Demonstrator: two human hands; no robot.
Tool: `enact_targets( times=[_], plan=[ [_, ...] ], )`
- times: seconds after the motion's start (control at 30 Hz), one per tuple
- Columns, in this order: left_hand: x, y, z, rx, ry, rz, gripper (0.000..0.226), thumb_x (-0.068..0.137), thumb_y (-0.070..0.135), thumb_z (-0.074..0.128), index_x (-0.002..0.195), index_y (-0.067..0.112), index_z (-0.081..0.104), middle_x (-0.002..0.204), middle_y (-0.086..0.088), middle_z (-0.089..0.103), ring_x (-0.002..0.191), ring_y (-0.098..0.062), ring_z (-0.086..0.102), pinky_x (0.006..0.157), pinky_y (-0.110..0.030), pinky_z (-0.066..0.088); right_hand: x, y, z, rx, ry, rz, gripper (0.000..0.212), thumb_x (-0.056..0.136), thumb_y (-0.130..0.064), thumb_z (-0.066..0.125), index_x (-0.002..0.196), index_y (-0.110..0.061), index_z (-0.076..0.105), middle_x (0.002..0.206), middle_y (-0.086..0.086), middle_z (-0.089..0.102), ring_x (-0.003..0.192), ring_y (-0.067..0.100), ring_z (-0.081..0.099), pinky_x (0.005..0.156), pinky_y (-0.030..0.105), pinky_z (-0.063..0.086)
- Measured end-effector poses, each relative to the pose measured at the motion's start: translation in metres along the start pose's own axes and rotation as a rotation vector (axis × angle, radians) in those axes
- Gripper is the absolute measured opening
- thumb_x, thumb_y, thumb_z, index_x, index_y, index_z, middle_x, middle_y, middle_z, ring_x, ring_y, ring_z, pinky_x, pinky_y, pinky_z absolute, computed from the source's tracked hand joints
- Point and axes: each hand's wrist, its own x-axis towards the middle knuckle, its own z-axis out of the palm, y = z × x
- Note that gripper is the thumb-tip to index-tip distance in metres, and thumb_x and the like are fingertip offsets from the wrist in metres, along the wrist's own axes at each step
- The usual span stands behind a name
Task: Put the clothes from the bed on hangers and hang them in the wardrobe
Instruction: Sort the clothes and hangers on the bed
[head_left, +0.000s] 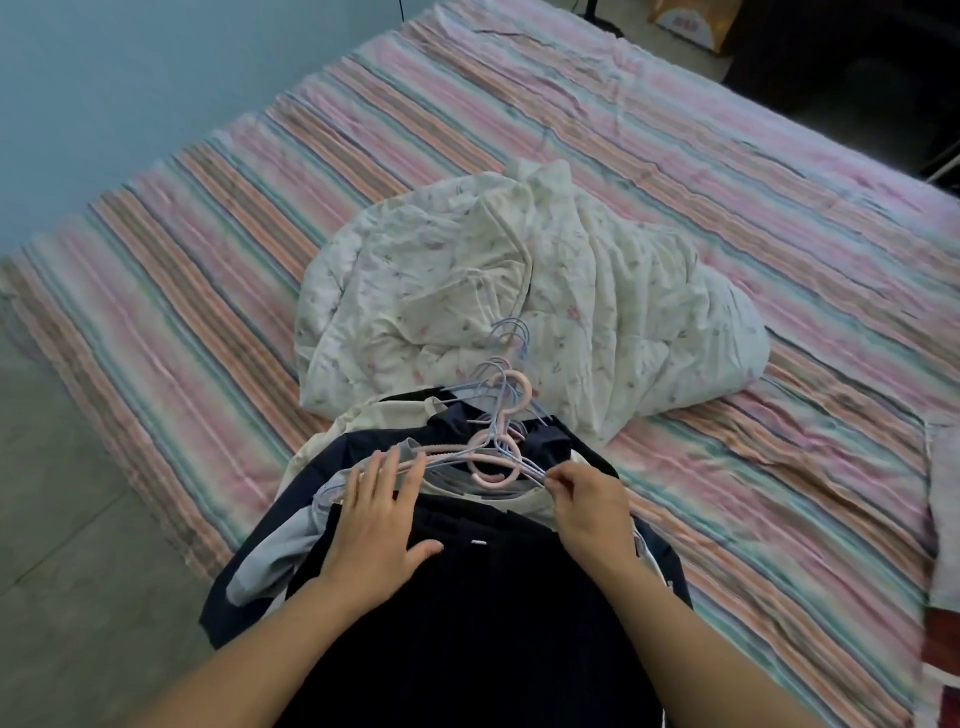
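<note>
Place: a bedroom in a home.
Bed: a wide bed (675, 171) under a wrinkled sheet striped pink, orange and green fills most of the view.
Bedding: a crumpled white floral quilt (519, 291) lies on it.
Clothes: dark and pale garments (467, 597) with plastic hangers (498, 441) are piled at the near edge.
Walls and floor: plain pale blue wall (104, 78), grey tiled floor (62, 519).
Far corner: dim; possibly a cardboard box (696, 21).

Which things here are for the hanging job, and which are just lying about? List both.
For the job: dark garment; navy garment; cream garment; pink hanger; blue wire hangers.
Lying about: floral quilt; striped bedsheet; yellow bag.
</note>
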Motion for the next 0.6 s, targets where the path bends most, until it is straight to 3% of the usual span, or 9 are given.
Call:
enact_targets(
  times=[0.13, 0.27, 0.43, 0.6],
  plan=[
    [0.017, -0.003, 0.022, 0.008, -0.138, -0.037, 0.105, 0.086, 0.069, 0.05, 0.153, 0.026, -0.018, 0.164, -0.01, -0.004, 0.151, -0.028, -0.006, 0.121, -0.049, -0.001, 0.009, 0.008, 0.012, 0.019, -0.008, 0.029, 0.013, 0.091, -0.013, 0.066, 0.091, -0.016, 0.078, 0.084, -0.003, 0.073, 0.08, 0.016, 0.064, 0.076, 0.029, 0.049],
    [0.027, -0.005, 0.033, -0.006, -0.18, -0.03, 0.105, 0.086, 0.068, 0.052, 0.153, 0.029, -0.019, 0.164, -0.009, -0.01, 0.151, -0.028, -0.009, 0.122, -0.048, 0.002, 0.005, 0.017, 0.021, 0.037, 0.066, 0.002, 0.009, 0.087, -0.01, 0.071, 0.084, -0.008, 0.078, 0.079, 0.002, 0.073, 0.074, 0.019, 0.064, 0.07, 0.03, 0.049],
    [0.031, -0.011, 0.035, -0.041, -0.187, 0.004, 0.107, 0.085, 0.067, 0.055, 0.146, 0.038, -0.028, 0.163, -0.008, -0.016, 0.15, -0.028, -0.013, 0.121, -0.045, 0.002, -0.001, 0.017, 0.027, 0.055, 0.157, 0.06, 0.01, 0.086, -0.013, 0.075, 0.095, -0.012, 0.08, 0.081, -0.008, 0.063, 0.074, 0.01, 0.056, 0.071, 0.02, 0.041],
    [0.033, -0.013, 0.023, -0.105, -0.246, 0.006, 0.116, 0.077, 0.067, 0.065, 0.146, 0.045, -0.026, 0.163, -0.006, -0.016, 0.15, -0.025, -0.014, 0.121, -0.048, 0.001, 0.002, 0.004, 0.021, 0.041, 0.065, 0.222, 0.009, 0.09, -0.018, 0.069, 0.096, -0.021, 0.075, 0.089, -0.005, 0.068, 0.08, 0.011, 0.059, 0.071, 0.026, 0.045]
  ],
)
